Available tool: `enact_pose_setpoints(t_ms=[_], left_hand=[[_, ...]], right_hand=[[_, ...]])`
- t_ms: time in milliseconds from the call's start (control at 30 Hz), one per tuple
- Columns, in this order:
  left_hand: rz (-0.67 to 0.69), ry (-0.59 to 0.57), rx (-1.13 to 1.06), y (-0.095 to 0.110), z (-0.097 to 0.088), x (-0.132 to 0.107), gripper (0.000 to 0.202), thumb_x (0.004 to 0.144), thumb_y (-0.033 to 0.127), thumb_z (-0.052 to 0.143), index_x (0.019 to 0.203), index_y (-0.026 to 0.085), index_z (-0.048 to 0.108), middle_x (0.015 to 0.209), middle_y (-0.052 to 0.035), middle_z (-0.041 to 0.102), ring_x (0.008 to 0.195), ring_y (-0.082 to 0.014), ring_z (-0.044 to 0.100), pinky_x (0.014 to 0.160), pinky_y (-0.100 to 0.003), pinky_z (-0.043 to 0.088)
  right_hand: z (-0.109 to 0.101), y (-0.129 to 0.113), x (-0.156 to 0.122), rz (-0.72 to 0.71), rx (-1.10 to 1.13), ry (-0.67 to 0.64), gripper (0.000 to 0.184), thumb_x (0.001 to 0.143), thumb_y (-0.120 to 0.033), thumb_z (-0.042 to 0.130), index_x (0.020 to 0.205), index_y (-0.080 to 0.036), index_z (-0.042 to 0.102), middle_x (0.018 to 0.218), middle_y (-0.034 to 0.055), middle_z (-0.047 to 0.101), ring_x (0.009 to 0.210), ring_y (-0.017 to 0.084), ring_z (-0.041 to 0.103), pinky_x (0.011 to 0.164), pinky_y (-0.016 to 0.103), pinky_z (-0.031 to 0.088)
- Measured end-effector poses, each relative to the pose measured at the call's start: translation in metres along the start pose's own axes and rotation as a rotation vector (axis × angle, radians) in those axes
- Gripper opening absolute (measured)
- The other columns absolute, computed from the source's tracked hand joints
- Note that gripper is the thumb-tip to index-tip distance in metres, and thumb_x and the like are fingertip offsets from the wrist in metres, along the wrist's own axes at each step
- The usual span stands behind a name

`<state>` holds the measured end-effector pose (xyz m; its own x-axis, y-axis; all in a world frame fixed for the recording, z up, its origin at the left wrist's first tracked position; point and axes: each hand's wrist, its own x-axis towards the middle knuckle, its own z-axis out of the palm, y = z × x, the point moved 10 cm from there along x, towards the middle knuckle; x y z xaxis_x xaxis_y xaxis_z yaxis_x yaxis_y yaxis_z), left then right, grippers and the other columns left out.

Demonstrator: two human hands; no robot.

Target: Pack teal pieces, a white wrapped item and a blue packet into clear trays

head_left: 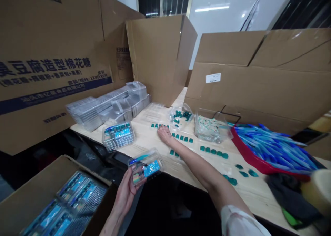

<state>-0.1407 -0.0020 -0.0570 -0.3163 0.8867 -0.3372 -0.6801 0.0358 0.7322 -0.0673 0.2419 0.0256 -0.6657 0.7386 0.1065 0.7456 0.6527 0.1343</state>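
Over table [192, 167], right hand [164, 133] outstretched, left hand [126, 191] upturned

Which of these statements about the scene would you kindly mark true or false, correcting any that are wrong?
1. The left hand holds a clear plastic tray of blue-labelled packets. True.
2. The right hand grips a long blue stick. False: it rests beside a row of small teal pieces on the pale wooden table.
3. A red plastic tub holds many long blue sticks. True.
4. The brown cardboard box at lower left is empty. False: it holds stacked packs with blue labels.
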Motion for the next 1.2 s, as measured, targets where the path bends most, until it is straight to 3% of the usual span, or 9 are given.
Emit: enact_pose_setpoints(t_ms=[167, 333, 433, 567, 633, 767, 900, 1067, 1200], left_hand=[[-0.023, 0.006, -0.023, -0.004, -0.002, 0.011, 0.029, 0.082, 0.025, 0.056, 0.109, 0.015, 0.056, 0.107, -0.0130, 0.066, 0.091, -0.0256, 0.066, 0.080, -0.043, 0.054], [-0.047, -0.081, -0.016, -0.003, 0.011, 0.016, 0.030, 0.083, 0.029, 0.055, 0.110, 0.016, 0.054, 0.109, -0.0124, 0.064, 0.087, -0.0232, 0.066, 0.080, -0.041, 0.054], [-0.067, -0.098, -0.017, 0.000, 0.014, 0.017, 0.031, 0.084, 0.031, 0.054, 0.110, 0.015, 0.054, 0.106, -0.0132, 0.064, 0.082, -0.0218, 0.067, 0.078, -0.040, 0.054], [-0.089, -0.120, -0.052, 0.002, 0.015, 0.019, 0.032, 0.085, 0.039, 0.051, 0.105, 0.014, 0.054, 0.101, -0.0128, 0.064, 0.076, -0.0202, 0.067, 0.073, -0.040, 0.055], [-0.106, -0.153, -0.077, 0.001, 0.018, 0.020, 0.037, 0.085, 0.045, 0.047, 0.103, 0.014, 0.054, 0.100, -0.0123, 0.064, 0.077, -0.0205, 0.066, 0.075, -0.041, 0.054], [-0.131, -0.181, -0.095, -0.002, 0.019, 0.022, 0.049, 0.083, 0.057, 0.039, 0.101, 0.014, 0.054, 0.095, -0.0126, 0.065, 0.075, -0.0209, 0.066, 0.074, -0.043, 0.054], [-0.166, -0.177, -0.098, -0.004, 0.019, 0.022, 0.056, 0.081, 0.062, 0.037, 0.101, 0.013, 0.055, 0.098, -0.0150, 0.064, 0.079, -0.0232, 0.066, 0.073, -0.044, 0.054], [-0.162, -0.213, -0.002, -0.003, 0.023, 0.021, 0.053, 0.081, 0.058, 0.044, 0.105, 0.013, 0.056, 0.102, -0.0155, 0.064, 0.081, -0.0234, 0.066, 0.070, -0.038, 0.055], [-0.076, -0.105, 0.088, -0.002, 0.015, 0.023, 0.034, 0.077, 0.039, 0.063, 0.101, 0.016, 0.055, 0.094, -0.0083, 0.066, 0.074, -0.0190, 0.066, 0.067, -0.035, 0.056]], right_hand=[[0.003, -0.003, 0.003, -0.081, -0.064, 0.019, 0.028, 0.080, 0.003, 0.036, 0.092, -0.001, 0.061, 0.095, 0.0222, 0.060, 0.096, 0.027, 0.050, 0.078, 0.036, 0.041], [-0.016, 0.002, -0.005, -0.146, -0.090, 0.059, 0.030, 0.086, -0.004, 0.032, 0.106, -0.005, 0.055, 0.106, 0.0203, 0.056, 0.100, 0.026, 0.047, 0.081, 0.035, 0.040], [-0.043, 0.010, -0.016, -0.188, -0.048, 0.089, 0.032, 0.089, -0.009, 0.029, 0.108, -0.009, 0.055, 0.098, 0.0167, 0.060, 0.096, 0.024, 0.047, 0.082, 0.034, 0.038], [-0.111, 0.020, -0.043, -0.272, 0.305, 0.306, 0.030, 0.090, -0.021, 0.036, 0.109, -0.012, 0.058, 0.092, 0.0125, 0.063, 0.090, 0.023, 0.049, 0.083, 0.034, 0.038], [-0.122, 0.017, -0.052, -0.309, 0.546, 0.216, 0.028, 0.089, -0.025, 0.042, 0.106, -0.014, 0.060, 0.087, 0.0089, 0.065, 0.084, 0.020, 0.053, 0.079, 0.032, 0.041], [-0.090, -0.020, -0.067, -0.339, 0.912, -0.221, 0.030, 0.085, -0.031, 0.046, 0.105, -0.016, 0.063, 0.077, 0.0019, 0.065, 0.069, 0.014, 0.056, 0.064, 0.025, 0.043], [-0.046, -0.058, -0.070, -0.369, 1.044, -0.432, 0.026, 0.081, -0.029, 0.052, 0.097, -0.015, 0.067, 0.070, -0.0003, 0.064, 0.065, 0.011, 0.055, 0.063, 0.022, 0.043], [-0.016, -0.076, -0.062, -0.390, 0.964, -0.461, 0.026, 0.083, -0.024, 0.048, 0.098, -0.012, 0.066, 0.083, 0.0036, 0.067, 0.075, 0.013, 0.059, 0.070, 0.024, 0.045], [-0.022, -0.067, -0.065, -0.361, 0.821, -0.266, 0.025, 0.085, -0.023, 0.048, 0.101, -0.013, 0.065, 0.099, 0.0097, 0.065, 0.092, 0.018, 0.059, 0.084, 0.030, 0.044]])
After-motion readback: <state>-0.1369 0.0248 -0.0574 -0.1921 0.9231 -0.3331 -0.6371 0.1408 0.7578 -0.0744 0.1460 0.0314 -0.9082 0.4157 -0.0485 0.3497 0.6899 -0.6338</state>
